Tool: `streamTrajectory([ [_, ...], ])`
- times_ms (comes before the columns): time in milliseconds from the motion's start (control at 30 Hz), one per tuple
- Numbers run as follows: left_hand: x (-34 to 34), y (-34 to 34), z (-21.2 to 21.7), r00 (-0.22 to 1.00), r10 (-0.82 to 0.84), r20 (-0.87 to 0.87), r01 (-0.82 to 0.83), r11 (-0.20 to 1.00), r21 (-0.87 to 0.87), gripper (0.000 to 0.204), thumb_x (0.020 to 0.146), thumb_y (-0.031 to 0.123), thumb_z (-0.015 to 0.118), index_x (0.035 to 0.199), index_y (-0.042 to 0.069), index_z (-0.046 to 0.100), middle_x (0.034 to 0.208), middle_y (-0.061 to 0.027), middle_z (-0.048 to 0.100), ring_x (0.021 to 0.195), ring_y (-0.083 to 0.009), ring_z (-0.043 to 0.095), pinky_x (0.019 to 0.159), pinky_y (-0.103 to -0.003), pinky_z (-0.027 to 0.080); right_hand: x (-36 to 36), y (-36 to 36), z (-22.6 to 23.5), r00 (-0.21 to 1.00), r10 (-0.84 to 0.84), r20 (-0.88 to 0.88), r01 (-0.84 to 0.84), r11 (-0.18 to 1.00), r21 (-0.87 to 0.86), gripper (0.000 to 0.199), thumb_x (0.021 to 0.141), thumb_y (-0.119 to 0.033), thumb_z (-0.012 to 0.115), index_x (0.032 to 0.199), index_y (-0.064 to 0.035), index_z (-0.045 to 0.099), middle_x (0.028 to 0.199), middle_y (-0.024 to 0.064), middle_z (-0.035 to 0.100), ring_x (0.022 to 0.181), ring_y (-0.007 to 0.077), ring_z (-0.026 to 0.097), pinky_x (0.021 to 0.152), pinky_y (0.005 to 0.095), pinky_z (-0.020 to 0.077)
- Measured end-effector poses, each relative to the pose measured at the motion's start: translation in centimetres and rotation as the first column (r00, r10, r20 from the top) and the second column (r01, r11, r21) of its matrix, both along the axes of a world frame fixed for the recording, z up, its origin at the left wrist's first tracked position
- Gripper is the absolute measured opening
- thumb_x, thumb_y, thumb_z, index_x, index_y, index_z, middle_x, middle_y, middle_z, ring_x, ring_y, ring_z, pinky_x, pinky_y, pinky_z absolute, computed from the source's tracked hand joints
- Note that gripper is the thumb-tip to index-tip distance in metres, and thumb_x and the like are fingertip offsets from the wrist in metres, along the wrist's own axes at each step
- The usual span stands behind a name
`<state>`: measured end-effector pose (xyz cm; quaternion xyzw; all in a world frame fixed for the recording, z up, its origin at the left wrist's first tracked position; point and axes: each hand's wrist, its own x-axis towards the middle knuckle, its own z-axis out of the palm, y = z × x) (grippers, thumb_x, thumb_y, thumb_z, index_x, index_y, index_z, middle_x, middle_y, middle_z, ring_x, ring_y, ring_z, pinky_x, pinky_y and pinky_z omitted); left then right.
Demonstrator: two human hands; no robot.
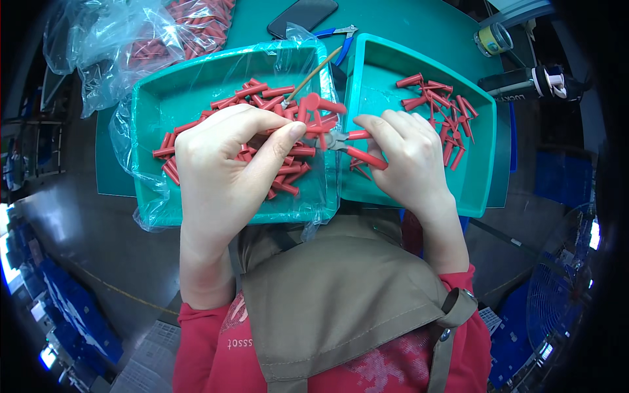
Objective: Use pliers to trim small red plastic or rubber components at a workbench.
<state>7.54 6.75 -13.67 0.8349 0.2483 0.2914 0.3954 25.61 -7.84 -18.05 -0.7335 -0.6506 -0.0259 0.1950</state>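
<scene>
My left hand (232, 157) is closed, thumb and fingertips pinching a cluster of red plastic parts (318, 108) joined together. In my right hand (409, 147) are red-handled cutting pliers (359, 145), their metal jaws against the near side of the cluster. The exact bite of the jaws is blurred. Below my left hand, many loose red tube-shaped pieces with flared ends (288, 187) lie in the left green tray (151, 196), which is lined with clear plastic. The right green tray (406, 187) holds more red pieces (445, 108), several of them still joined in branches.
Behind the left tray a clear plastic bag (124, 39) bulges with red pieces. A dark phone (303, 16) and blue-handled pliers (337, 33) lie at the back. A thin wooden stick (318, 73) slants over the left tray. A tin (493, 39) and black bottle (524, 85) stand at the far right.
</scene>
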Motion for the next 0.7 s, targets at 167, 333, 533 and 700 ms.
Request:
streamTrajectory([
  [167, 0.2, 0.2, -0.1, 0.999, 0.001, 0.037, -0.001, 1.000, 0.005, 0.009, 0.082, 0.002, 0.076, 0.081, -0.004, 0.069, 0.068, -0.0067, 0.064, 0.062, -0.0107, 0.058, 0.057, -0.025, 0.043, -0.2, -0.2, 0.1, 0.996, 0.039, -0.079, -0.046, 0.995, -0.084, 0.033, 0.071, -0.001, 0.073, 0.104, -0.0062, 0.067, 0.080, 0.0072, 0.059, 0.074, 0.0262, 0.059, 0.066, 0.0392, 0.0442],
  [333, -0.1, 0.5, -0.2, 1.000, 0.017, 0.006, -0.017, 1.000, 0.013, 0.012, 0.082, 0.004, 0.076, 0.079, -0.004, 0.068, 0.067, -0.0065, 0.063, 0.062, -0.0106, 0.057, 0.057, -0.025, 0.042, 0.7, -0.4, 0.4, 0.999, -0.030, -0.043, 0.029, 0.999, -0.036, 0.040, 0.072, -0.003, 0.074, 0.111, -0.0078, 0.066, 0.090, 0.0086, 0.059, 0.083, 0.0270, 0.058, 0.072, 0.0396, 0.0428],
  [533, 0.1, 0.4, -0.7, 1.000, 0.019, 0.009, -0.019, 0.999, 0.031, 0.014, 0.083, 0.006, 0.076, 0.078, -0.004, 0.067, 0.065, -0.0055, 0.061, 0.060, -0.0100, 0.055, 0.055, -0.025, 0.040, 0.5, -0.3, 0.6, 0.997, -0.041, -0.061, 0.041, 0.999, 0.004, 0.040, 0.073, -0.003, 0.073, 0.112, -0.0076, 0.065, 0.094, 0.0094, 0.060, 0.086, 0.0278, 0.058, 0.074, 0.0389, 0.0432],
  [700, 0.1, 0.3, -0.5, 1.000, 0.031, -0.006, -0.031, 0.999, 0.020, 0.015, 0.083, 0.006, 0.076, 0.077, -0.004, 0.068, 0.065, -0.0053, 0.061, 0.060, -0.0096, 0.054, 0.055, -0.025, 0.039, 0.3, -0.1, 0.1, 0.998, -0.035, -0.056, 0.036, 0.999, 0.023, 0.038, 0.071, -0.004, 0.072, 0.108, -0.0062, 0.063, 0.092, 0.0084, 0.058, 0.087, 0.0267, 0.058, 0.077, 0.0397, 0.0435],
])
